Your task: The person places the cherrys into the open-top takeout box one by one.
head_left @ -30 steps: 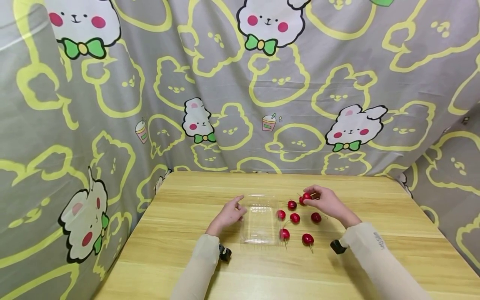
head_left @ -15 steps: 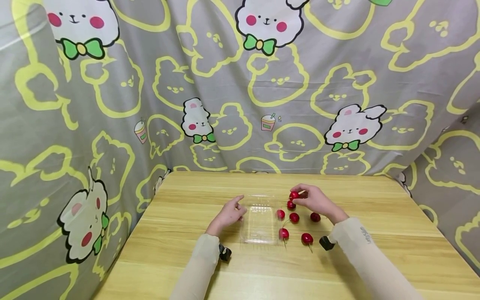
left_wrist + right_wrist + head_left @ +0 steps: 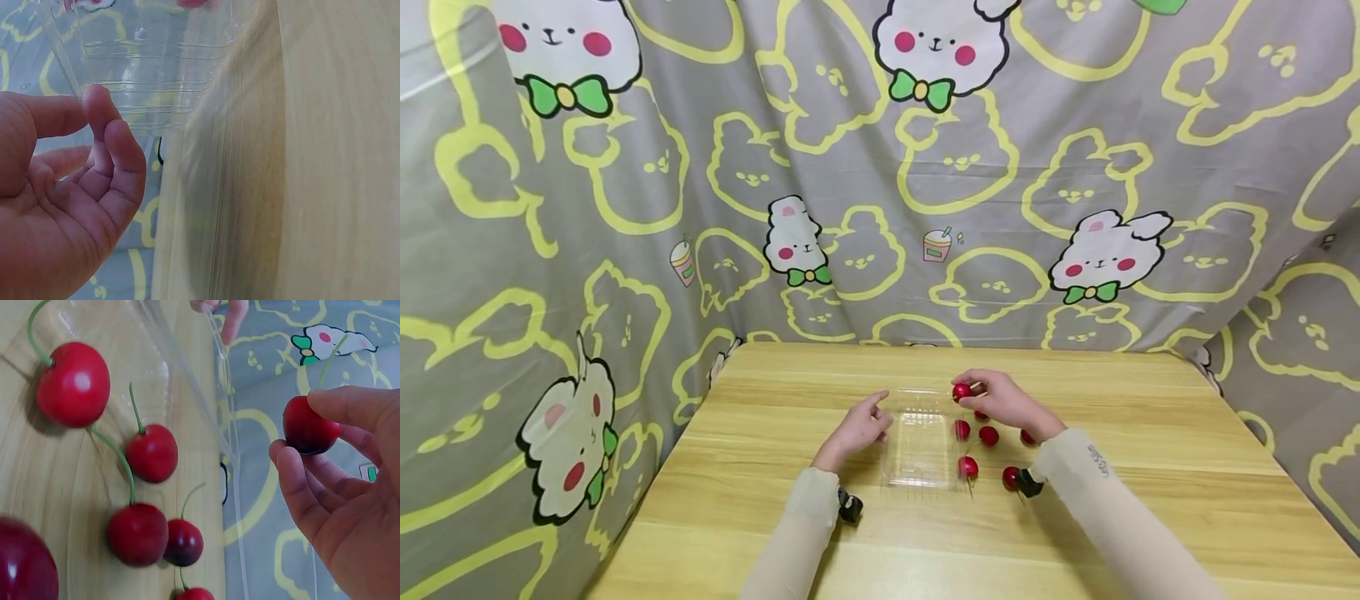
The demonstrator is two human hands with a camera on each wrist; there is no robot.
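A clear plastic container (image 3: 920,450) stands on the table with its top open. My left hand (image 3: 859,429) is at its left side, and in the left wrist view curled fingertips (image 3: 99,103) hold the thin rim. My right hand (image 3: 1000,400) pinches a red cherry (image 3: 961,392) between thumb and fingers at the container's back right corner. In the right wrist view this held cherry (image 3: 309,425) is dark at its lower end, with a green stem rising beside the thumb. My right hand partly covers another cherry (image 3: 981,414) in the head view.
Several loose cherries with stems lie right of the container, among them a cherry (image 3: 967,468) beside its right wall and another cherry (image 3: 988,436) farther right. My right wrist camera (image 3: 1028,483) overlaps a near cherry (image 3: 1011,477). A patterned curtain (image 3: 850,167) hangs behind the wooden table (image 3: 760,400).
My right hand has moved left with the pinched cherry, from the far right of the loose cherries to the container's back right corner. My left hand and the container have stayed in place.
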